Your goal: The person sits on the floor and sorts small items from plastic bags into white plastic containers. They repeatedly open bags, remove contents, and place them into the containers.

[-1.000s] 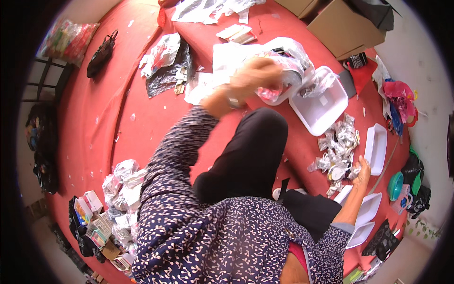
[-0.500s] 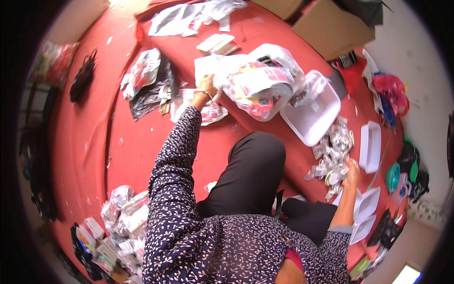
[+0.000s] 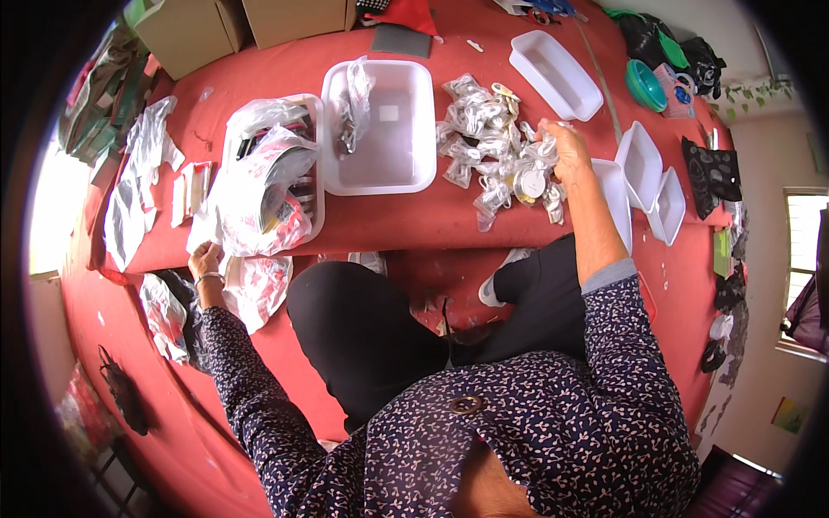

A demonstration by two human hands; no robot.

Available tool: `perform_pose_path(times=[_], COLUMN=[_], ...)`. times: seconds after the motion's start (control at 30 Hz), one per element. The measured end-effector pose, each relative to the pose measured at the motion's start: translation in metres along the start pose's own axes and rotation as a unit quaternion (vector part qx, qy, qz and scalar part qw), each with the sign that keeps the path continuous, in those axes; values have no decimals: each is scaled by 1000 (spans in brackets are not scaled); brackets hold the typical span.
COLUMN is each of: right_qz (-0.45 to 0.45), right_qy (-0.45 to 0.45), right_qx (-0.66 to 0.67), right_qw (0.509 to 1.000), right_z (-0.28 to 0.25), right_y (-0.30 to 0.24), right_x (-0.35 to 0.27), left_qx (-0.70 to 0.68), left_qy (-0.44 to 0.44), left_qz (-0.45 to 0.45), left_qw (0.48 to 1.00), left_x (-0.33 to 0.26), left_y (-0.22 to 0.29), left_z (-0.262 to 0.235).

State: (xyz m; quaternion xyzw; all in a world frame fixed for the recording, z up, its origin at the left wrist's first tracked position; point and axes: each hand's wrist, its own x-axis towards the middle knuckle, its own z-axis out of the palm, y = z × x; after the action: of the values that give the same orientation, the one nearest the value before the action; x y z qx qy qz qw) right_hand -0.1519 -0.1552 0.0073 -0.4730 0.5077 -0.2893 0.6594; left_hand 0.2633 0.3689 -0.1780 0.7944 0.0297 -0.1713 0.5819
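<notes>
My left hand (image 3: 205,262) has its fingers closed on the near left edge of a crumpled white plastic bag (image 3: 250,211). That bag with red print spills over a white tub (image 3: 317,164) full of packaged items. At the right, my right hand (image 3: 566,154) is closed at the edge of a heap of small clear bags (image 3: 492,142) with white coiled cords in them. Its fingertips seem to pinch one of these bags, partly hidden by the fingers. Between the hands stands a white rectangular tub (image 3: 380,183) with a crumpled clear bag (image 3: 352,104) inside.
A long white tray (image 3: 553,73) lies beyond the heap, and several white trays (image 3: 639,164) lie right of my right forearm. Cardboard boxes (image 3: 194,39) stand at the far left. More plastic bags (image 3: 164,315) lie by my left arm. Red cloth (image 3: 371,220) covers the surface.
The view has swung to the right, so the tubs and heap appear further left. My left hand stays at the white bag. My right hand has shifted to the heap's far right side.
</notes>
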Motion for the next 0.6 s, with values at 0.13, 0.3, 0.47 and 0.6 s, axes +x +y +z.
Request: perform_pose_path(times=[0.13, 0.3, 0.47, 0.6], right_qz=[5, -18, -18, -1], right_qy=[-12, -37, -47, -52], right_qx=[12, -49, -27, -53], right_qw=[1000, 998, 998, 997], right_z=[2, 5, 7, 12], right_y=[-5, 0, -1, -3], right_x=[-6, 0, 0, -4], left_qx=[65, 95, 36, 422], left_qy=[-21, -5, 6, -193], left_qz=[12, -17, -157, 217], left_qw=[998, 995, 987, 858], left_x=[1, -1, 5, 24], left_y=[24, 47, 17, -16], left_z=[-17, -15, 5, 7])
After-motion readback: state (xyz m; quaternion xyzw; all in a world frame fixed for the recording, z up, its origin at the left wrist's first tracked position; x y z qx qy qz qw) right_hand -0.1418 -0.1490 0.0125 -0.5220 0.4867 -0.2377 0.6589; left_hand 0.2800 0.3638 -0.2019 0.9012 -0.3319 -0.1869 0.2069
